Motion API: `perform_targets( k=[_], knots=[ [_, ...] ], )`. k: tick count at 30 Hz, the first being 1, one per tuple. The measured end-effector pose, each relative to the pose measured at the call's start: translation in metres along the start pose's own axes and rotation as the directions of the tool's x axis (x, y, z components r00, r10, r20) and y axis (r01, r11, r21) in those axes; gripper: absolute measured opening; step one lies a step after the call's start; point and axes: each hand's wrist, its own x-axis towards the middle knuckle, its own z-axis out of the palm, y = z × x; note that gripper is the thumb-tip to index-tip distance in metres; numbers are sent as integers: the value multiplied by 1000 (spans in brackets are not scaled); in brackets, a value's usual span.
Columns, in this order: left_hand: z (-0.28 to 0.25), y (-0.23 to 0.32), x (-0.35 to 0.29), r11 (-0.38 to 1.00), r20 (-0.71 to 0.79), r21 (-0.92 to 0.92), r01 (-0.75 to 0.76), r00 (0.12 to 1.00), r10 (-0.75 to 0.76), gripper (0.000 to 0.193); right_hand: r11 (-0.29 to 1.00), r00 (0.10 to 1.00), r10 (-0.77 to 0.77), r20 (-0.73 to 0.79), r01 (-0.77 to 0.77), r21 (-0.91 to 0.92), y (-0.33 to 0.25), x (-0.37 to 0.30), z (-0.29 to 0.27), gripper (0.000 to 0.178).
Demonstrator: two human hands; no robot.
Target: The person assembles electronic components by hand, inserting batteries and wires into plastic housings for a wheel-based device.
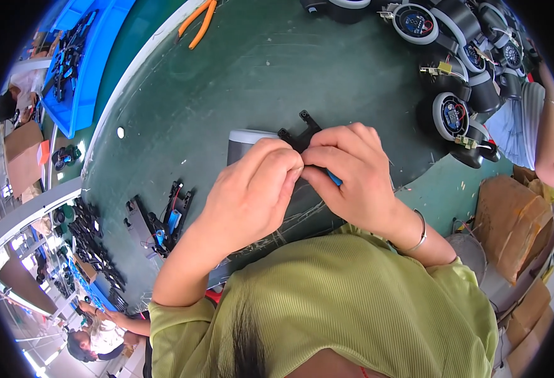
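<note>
Close in front of me, a black plastic bracket (308, 128) with arms ending in screw holes shows above my fingertips. My right hand (356, 173) is closed round it, and a bit of blue (335, 178) peeks out under those fingers. Thumb and fingers of my left hand (252, 189) are pinched together against the right fingertips. Whatever lies in that pinch is hidden. Behind the left hand, partly covered by it, is a grey cylindrical housing (239, 143) with a pale rim.
Orange-handled pliers (198, 22) lie at the far side of the green table (226, 75). Round speaker-like units (453, 116) with wires crowd the right. Black assemblies (163, 220) rest left of my arm. A blue bin (85, 82) stands far left. Other people are at both sides.
</note>
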Motion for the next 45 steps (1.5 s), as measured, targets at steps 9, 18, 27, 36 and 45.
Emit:
perform_targets(
  k=[9, 18, 27, 36, 45],
  knots=[
    [-6, 2, -2, 1000, -10, -16, 13, 1000, -13, 18, 657, 894, 352, 278, -447, 608, -4, 2, -5, 5],
    [-2, 1, -18, 936, -102, -289, 203, 965, -240, 19, 592, 895, 194, 401, -432, 680, 4, 14, -16, 7],
    [5, 3, -20, 866, -208, -445, 230, 913, -350, 23, -171, 795, 284, 536, -508, 844, 13, 21, -18, 6],
    [-1, 1, -13, 954, -183, -260, 150, 962, -201, 23, 721, 883, 241, 403, -441, 534, -7, 25, -19, 12],
    [-1, 2, -13, 997, -190, -74, 30, 981, -44, 25, 924, 922, 172, 346, -273, 269, -21, 25, -26, 5]
  ],
)
